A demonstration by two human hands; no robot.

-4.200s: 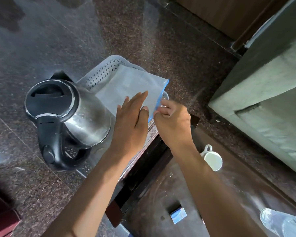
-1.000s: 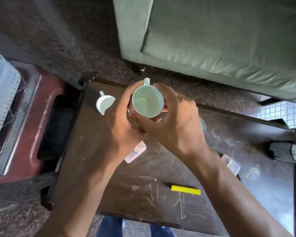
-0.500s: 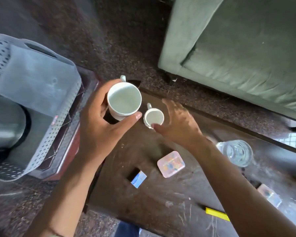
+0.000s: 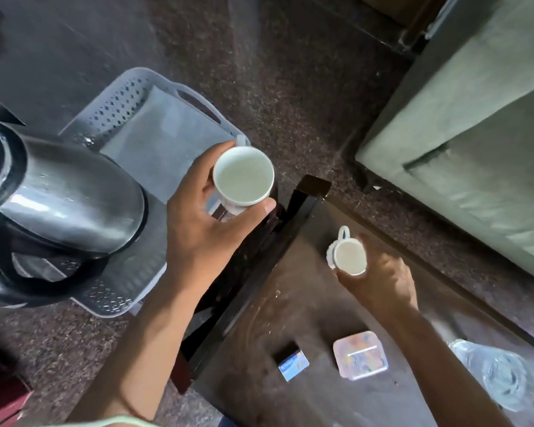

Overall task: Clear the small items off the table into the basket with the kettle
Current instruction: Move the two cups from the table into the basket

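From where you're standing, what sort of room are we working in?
Most likely a home living room. A green upholstered sofa stands beside a low dark wooden table on a speckled stone floor, and an electric kettle and white cups point to tea things being cleared.

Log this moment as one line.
left hand: holds large cup by basket | right hand: grips small cup | kettle: in basket

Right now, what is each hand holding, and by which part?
The left hand holds the bigger cup around its body, handle free. The right hand grips the smaller cup by its side, handle pointing away.
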